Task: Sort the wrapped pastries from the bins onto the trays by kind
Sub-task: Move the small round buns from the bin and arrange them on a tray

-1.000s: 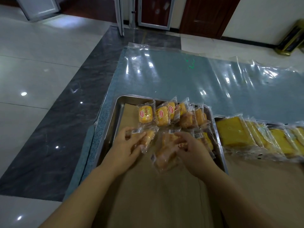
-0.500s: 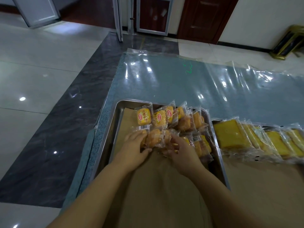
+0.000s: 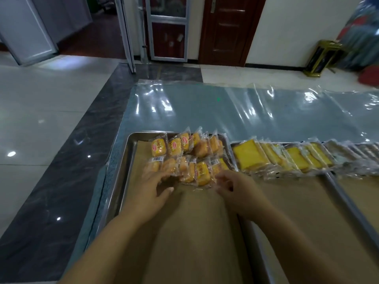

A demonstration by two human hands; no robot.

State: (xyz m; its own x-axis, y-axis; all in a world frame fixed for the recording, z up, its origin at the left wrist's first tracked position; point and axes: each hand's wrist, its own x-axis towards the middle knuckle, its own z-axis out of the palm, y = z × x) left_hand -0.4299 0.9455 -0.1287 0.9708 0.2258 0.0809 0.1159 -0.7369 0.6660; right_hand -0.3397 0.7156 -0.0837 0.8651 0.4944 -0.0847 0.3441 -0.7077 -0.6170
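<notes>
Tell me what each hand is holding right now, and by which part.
Nothing is held. The left hand rests its fingertips on the near edge of a small wrapped cake lying on the tray; the right hand hovers open, just off the packets.

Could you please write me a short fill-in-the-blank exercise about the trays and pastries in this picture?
1. The small round pastries lie on the ____ tray of those in view.
2. Each tray is lined with ____ paper.
3. The left hand touches the ____ row of small pastries.

Missing words: leftmost; brown; near
</notes>
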